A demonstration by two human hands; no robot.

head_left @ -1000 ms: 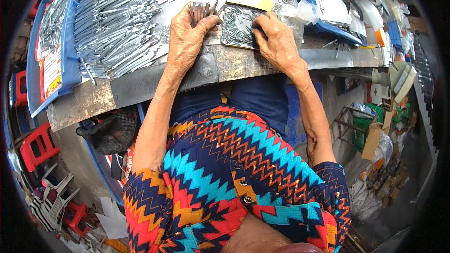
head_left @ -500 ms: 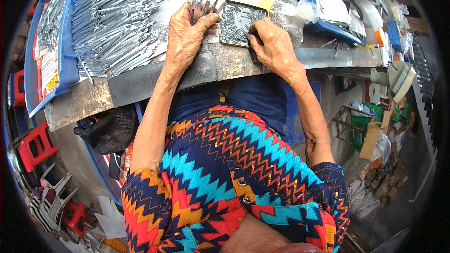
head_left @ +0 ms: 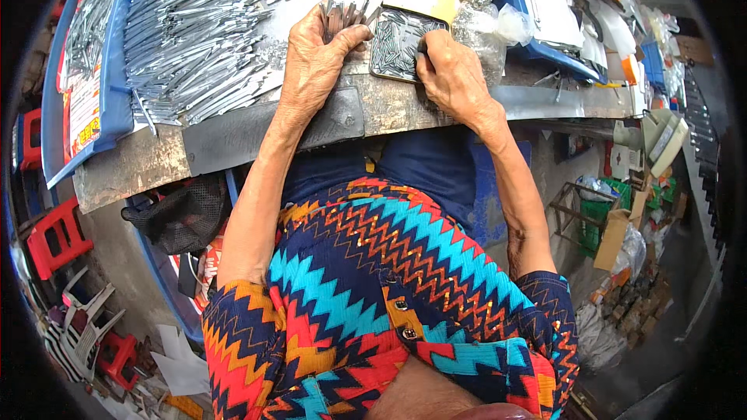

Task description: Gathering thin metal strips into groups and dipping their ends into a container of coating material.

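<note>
My left hand [head_left: 317, 62] is closed round a bunch of thin, dark metal strips [head_left: 340, 19], whose ends fan up past the fingers. Right of it on the bench lies a shallow, dark-rimmed square tray [head_left: 395, 78] full of small grey metal pins [head_left: 397, 45]. My right hand [head_left: 457, 78] reaches over the tray's right side, fingers curled and pressed together at the pins; whatever is between the fingertips is hidden. A wide heap of long, thin silvery metal pieces [head_left: 202, 39] covers the bench to the left.
At far left a blue bin [head_left: 115, 93] holds more metal pieces. Clear plastic bags [head_left: 482, 31] lie beyond my right hand, beside another blue bin [head_left: 556, 54] with papers and black-handled tools. The worn bench edge [head_left: 272, 136] runs before me. A red stool [head_left: 58, 239] stands lower left.
The view has shifted slightly, so the tray and hands sit a little lower and to the right. The left hand keeps its strips; the right hand stays at the tray with fingers curled.
</note>
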